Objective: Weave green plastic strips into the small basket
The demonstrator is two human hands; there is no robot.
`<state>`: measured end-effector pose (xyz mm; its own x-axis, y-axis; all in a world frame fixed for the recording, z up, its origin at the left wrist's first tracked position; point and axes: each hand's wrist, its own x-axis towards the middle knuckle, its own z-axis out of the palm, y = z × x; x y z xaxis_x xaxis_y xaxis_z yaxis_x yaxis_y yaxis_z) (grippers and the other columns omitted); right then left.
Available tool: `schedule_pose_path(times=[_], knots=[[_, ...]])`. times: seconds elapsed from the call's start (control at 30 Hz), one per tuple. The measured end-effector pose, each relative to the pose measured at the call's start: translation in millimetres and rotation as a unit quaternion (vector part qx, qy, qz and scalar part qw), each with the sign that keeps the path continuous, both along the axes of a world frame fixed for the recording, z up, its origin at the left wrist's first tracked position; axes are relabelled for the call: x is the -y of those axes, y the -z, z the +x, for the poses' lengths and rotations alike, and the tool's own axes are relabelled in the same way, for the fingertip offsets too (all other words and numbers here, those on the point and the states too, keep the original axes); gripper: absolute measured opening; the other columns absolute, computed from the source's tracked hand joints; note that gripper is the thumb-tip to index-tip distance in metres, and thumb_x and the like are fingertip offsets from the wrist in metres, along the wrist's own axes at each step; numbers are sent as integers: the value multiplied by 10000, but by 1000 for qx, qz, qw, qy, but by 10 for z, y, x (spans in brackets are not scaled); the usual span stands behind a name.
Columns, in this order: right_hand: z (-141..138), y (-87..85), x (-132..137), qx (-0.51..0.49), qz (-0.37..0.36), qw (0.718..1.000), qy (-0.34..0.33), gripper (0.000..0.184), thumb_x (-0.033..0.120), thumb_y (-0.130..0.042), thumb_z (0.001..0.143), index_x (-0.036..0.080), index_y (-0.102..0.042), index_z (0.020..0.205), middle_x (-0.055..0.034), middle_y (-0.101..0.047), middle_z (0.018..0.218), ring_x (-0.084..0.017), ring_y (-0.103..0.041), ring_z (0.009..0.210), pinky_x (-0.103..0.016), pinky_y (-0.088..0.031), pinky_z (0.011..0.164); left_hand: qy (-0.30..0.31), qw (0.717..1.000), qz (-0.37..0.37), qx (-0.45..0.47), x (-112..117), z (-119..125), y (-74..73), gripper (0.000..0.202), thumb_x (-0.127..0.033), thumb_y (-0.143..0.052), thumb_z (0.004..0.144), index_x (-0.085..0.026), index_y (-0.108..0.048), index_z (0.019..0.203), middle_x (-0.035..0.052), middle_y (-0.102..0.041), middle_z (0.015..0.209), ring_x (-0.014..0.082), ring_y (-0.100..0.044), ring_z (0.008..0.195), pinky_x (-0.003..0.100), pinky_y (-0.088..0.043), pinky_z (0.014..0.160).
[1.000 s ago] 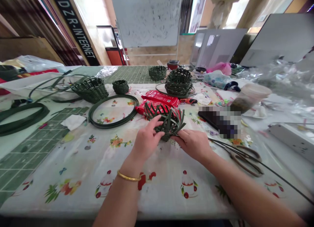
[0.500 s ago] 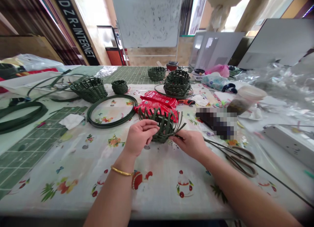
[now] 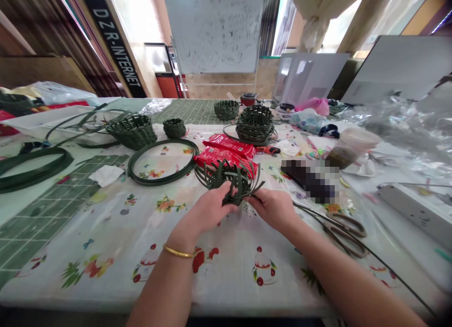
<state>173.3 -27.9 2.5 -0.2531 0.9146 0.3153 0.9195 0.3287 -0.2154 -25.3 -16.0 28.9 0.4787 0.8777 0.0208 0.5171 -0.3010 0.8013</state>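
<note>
On the middle part of the tabletop [image 3: 226, 284], well apart from its near edge, I have my left grip [image 3: 226, 200] clamped on the near wall of the green basket [image 3: 235, 178], its thumb over the rim, while my right grip [image 3: 251, 200] is pinched together on a thin strip [image 3: 255, 191] at the basket's right side, and my own fingers hide the exact contact. Toward the right edge, a blurred patch covers a dark object [image 3: 296, 174], and the translucent cup [image 3: 360, 139] contains something dark which I cannot identify; near the left edge, the white tray [image 3: 26, 119] contains green strips.
</note>
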Motion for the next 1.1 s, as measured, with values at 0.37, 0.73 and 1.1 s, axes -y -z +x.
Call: schedule_pose_path(times=[0.37,0.73,1.1], knots=[[-69,-26,29,-54,-8,997,-46,302,381,-394,906,186,-618,851,-41,-664,675,-160,-594,620,-251,-287,533,-144,969,-80,184,-178,50,177,276,-249,-707,619,-188,-483,767,-62,-594,693,51,-468,303,176,-337,265],[-42,9,-101,-350,-251,903,13,350,482,-534,783,179,-548,610,16,-575,509,-70,-397,408,-205,-304,429,-69,984,-70,145,-290,61,142,225,-281,-693,676,-157,-632,854,33,-656,786,62,-511,383,197,-438,329],[-27,-3,-143,-384,-317,866,37,353,508,-558,762,180,-600,639,54,-445,418,-65,-330,365,-217,-234,382,-12,988,-141,54,-288,93,-6,140,-263,-596,743,-182,-594,856,15,-591,684,132,-583,387,189,-375,283]])
